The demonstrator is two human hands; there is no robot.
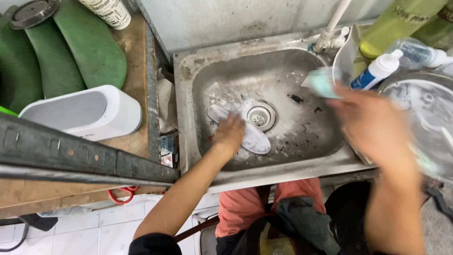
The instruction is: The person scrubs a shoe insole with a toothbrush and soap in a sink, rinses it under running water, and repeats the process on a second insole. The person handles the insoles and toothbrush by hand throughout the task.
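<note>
Steel sink [283, 160]: grimy basin, drain [260, 115] just right of the left hand.
Left hand [230, 134]: down in the basin, pressed on a pale insole [255, 139]; fingers hidden against it, so clamped or flat, can't tell.
Insole: flat beside the drain, its middle covered by the hand.
Right hand [373, 125]: blurred, up at the sink's right edge, fingers closed on a pale teal thing [323, 82]; shape too smeared to name.
Bottle [377, 71]: white and blue, just beyond the right hand.
</note>
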